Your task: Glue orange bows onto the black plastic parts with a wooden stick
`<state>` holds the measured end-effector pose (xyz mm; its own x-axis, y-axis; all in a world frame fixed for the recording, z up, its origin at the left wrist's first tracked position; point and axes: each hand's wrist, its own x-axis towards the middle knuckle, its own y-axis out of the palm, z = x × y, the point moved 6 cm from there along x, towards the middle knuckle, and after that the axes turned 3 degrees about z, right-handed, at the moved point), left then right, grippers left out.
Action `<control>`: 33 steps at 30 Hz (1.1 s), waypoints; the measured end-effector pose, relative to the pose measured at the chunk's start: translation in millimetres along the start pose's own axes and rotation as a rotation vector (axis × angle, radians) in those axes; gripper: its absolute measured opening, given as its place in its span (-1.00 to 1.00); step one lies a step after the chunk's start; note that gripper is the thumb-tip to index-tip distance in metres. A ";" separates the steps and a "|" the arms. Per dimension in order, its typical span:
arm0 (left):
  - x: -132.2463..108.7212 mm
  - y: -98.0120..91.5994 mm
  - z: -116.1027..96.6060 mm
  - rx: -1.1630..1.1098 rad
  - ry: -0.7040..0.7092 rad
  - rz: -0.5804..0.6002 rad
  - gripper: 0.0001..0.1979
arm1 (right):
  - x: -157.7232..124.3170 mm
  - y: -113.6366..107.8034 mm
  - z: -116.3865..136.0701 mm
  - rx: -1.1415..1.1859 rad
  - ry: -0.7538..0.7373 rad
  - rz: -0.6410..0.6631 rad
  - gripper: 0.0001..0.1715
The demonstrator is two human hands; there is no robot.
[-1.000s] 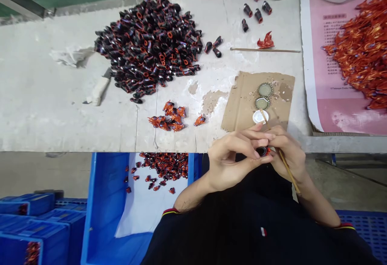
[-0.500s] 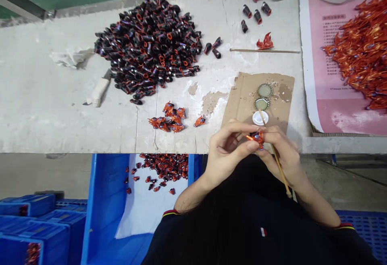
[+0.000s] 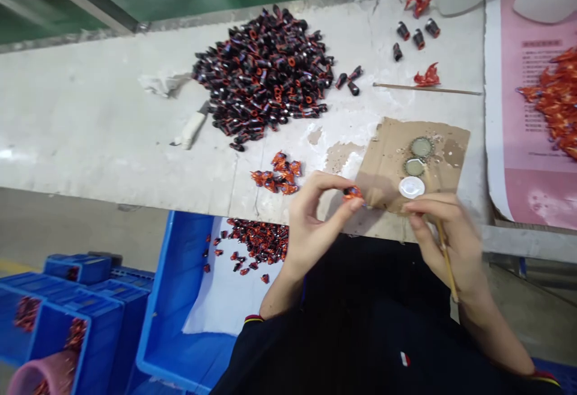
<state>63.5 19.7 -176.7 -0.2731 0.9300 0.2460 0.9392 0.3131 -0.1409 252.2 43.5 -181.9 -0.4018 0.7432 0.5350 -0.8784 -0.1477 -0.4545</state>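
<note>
Between the thumb and fingertips of my left hand (image 3: 315,217) is a small orange-and-black figurine part (image 3: 353,193), held above the front edge of the bench. My right hand (image 3: 455,244) is apart from it, farther right, with a thin wooden stick (image 3: 448,266) lying across its bent fingers. The stick's upper end is blurred. Just beyond the right fingertips, a white round cap (image 3: 412,187) and two metal bottle caps (image 3: 413,168) rest on a piece of cardboard (image 3: 374,169). Several similar orange parts (image 3: 285,177) lie clustered left of my left hand.
A large heap of black parts (image 3: 270,79) covers the bench's middle. Orange pieces (image 3: 559,109) are piled on a pink printed sheet (image 3: 518,142) at right. Another thin stick (image 3: 451,90) lies behind the cardboard. Below the bench edge, a blue crate (image 3: 164,299) holds many parts.
My hands have separated: the left has moved left with the figurine part, while the right has let go of it and moved right with the stick. The view has shifted too.
</note>
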 end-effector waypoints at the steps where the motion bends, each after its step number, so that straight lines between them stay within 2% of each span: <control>1: 2.0 -16.8 -1.9 0.149 0.048 -0.056 -0.87 | -0.2 -3.6 -1.5 -0.023 -0.010 -0.018 -0.53; 3: 8.6 -48.0 -3.3 0.434 0.106 -0.113 -0.87 | -1.1 -9.4 -6.0 -0.051 -0.016 -0.043 -0.44; 5: 21.1 -72.0 0.4 0.637 0.107 -0.089 -0.87 | -2.9 -13.2 -10.0 -0.038 -0.025 -0.064 -0.40; 8: 52.1 -89.9 6.7 0.706 0.135 -0.019 -0.83 | -6.1 -16.2 -15.0 -0.001 -0.021 -0.111 -0.33; 10: 79.4 -86.4 12.2 0.705 0.136 0.071 -0.81 | -7.9 -17.2 -19.2 0.037 0.009 -0.140 -0.35; 14: 131.0 -59.2 26.5 0.690 0.053 0.287 -0.92 | -8.7 -19.9 -23.8 0.139 0.016 -0.151 -0.46; 16: 146.5 -46.8 32.4 0.704 0.024 0.355 -0.91 | -8.3 -24.2 -23.1 0.117 -0.014 -0.158 -0.51; 18: 151.7 -39.4 36.3 0.754 0.019 0.396 -0.92 | -8.3 -30.1 -23.1 0.008 -0.020 -0.184 -0.56; 20: 146.3 -36.7 35.0 0.781 0.058 0.393 -0.93 | -8.7 -35.4 -24.7 -0.093 -0.005 -0.226 -0.59; 22: 130.5 -35.7 26.9 0.712 0.133 0.349 -0.90 | -9.2 -37.8 -28.3 -0.070 0.014 -0.268 -0.56; 24: 106.2 -33.4 15.9 0.533 0.194 0.298 -0.86 | -9.0 -36.0 -32.6 0.040 0.016 -0.284 -0.47; 26: 78.6 -27.9 7.6 0.319 0.193 0.265 -0.81 | -8.0 -31.5 -35.9 0.103 0.012 -0.268 -0.42; 29: 43.0 -14.1 5.0 0.084 0.090 0.249 -0.81 | -6.6 -25.3 -38.6 0.083 0.003 -0.228 -0.38; 33: 18.5 3.1 14.0 -0.214 -0.105 0.253 -0.85 | -5.7 -23.9 -38.6 0.073 0.029 -0.244 -0.40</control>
<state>58.4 40.5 -186.0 -0.0352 0.9912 0.1273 0.9992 0.0326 0.0224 285.5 68.0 -201.6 -0.1688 0.7806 0.6018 -0.9653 -0.0074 -0.2611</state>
